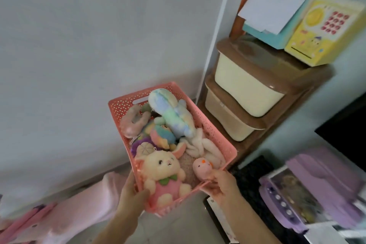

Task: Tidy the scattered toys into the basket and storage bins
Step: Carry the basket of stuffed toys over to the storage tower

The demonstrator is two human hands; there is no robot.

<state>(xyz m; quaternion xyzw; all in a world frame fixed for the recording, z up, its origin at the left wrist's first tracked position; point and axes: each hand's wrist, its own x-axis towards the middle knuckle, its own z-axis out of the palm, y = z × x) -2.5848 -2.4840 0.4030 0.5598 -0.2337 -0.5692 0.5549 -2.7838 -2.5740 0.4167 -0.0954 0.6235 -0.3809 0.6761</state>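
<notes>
Head: stacked drawers (249, 93) beside basket (215, 130)

One cam only, on the person's head. It looks fwd and down, close over the pink basket (172, 144) held in both hands, w/ the wall behind and drawers (245, 95) at right.

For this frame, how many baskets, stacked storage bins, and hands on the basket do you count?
Pink basket, full of soft toys: 1
Stacked storage bins, upper bin and lower bin: 2
Hands gripping the basket's near end, left hand and right hand: 2
Total: 5
</notes>
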